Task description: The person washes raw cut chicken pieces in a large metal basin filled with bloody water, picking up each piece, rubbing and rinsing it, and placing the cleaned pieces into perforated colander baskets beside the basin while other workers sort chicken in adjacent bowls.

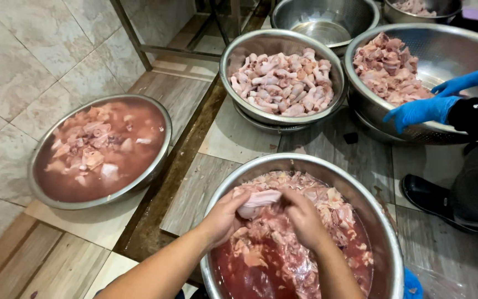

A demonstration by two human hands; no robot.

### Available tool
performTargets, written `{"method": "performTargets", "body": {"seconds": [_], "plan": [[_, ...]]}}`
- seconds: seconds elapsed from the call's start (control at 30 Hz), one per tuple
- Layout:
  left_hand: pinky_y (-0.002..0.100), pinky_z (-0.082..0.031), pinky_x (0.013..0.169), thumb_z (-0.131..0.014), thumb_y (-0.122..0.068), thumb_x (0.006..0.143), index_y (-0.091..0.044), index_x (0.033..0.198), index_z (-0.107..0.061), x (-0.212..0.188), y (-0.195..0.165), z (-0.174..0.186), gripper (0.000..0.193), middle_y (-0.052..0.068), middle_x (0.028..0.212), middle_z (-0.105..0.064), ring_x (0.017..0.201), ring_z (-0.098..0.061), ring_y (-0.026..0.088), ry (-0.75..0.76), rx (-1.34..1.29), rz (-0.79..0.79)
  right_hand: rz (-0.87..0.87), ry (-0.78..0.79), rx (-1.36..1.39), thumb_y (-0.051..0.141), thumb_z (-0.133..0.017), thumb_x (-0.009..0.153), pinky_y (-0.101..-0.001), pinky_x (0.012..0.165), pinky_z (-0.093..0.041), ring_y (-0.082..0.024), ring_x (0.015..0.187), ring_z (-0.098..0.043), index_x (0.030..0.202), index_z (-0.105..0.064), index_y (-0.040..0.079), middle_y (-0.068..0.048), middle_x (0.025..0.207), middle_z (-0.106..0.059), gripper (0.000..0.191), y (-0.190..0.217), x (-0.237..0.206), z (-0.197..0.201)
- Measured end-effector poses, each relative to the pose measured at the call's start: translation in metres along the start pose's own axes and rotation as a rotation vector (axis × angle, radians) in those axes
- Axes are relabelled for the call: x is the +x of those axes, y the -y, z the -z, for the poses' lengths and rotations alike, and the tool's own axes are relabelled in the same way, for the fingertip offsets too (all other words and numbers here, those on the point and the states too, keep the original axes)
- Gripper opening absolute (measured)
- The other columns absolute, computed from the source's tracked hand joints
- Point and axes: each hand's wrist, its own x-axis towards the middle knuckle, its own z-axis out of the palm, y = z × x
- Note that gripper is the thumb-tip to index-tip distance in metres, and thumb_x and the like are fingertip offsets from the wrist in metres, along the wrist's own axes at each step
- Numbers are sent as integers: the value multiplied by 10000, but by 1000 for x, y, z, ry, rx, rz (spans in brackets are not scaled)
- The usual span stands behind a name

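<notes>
Left hand (222, 217) and right hand (304, 217) both grasp one chicken piece (259, 200) | over near basin (385, 232), inside rim | bare floor (222, 133) between basins.

Steel bowls (283, 77) crowd ahead; tiled floor (23, 61) leftward open.

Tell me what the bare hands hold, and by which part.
Left hand and right hand hold one raw chicken piece, one at each end, over the bowl.
</notes>
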Motion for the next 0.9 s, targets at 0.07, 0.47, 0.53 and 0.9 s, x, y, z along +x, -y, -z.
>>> {"method": "performTargets", "body": {"seconds": [0.07, 0.47, 0.53, 0.9], "plan": [[376, -556, 749, -526, -259, 1034, -42, 1369, -514, 1, -1, -3, 400, 136, 1198, -683, 1009, -674, 232, 22, 74, -33, -87, -118, 38, 149, -451, 923, -385, 878, -555, -212, 973, -654, 1216, -607, 98, -34, 1102, -687, 336, 10, 4, -5], [292, -568, 690, -532, -237, 1084, 19, 1064, -644, 7, 13, 17, 281, 75, 906, -690, 771, -647, 127, -184, 374, -401, -51, -129, -280, 281, -488, 1072, -344, 595, -496, -175, 661, -614, 1016, -663, 50, -76, 776, -664, 296, -3, 6, -40], [276, -541, 701, -546, -221, 1094, 19, 1023, -675, 13, 13, 25, 281, 68, 888, -692, 777, -623, 109, -164, 488, -461, -157, -97, -15, 237, -543, 1067, -349, 511, -400, -170, 565, -495, 953, -655, -14, -92, 703, -570, 298, -29, 8, -30], [314, -563, 722, -651, -194, 939, -29, 1172, -635, 7, -13, 32, 286, 104, 1018, -724, 837, -699, 180, -297, 284, -132, -1249, 152, 311, 251, -550, 1017, -443, 804, -598, -287, 852, -731, 1059, -733, 11, -156, 960, -784, 305, -188, -86, -50]]}}
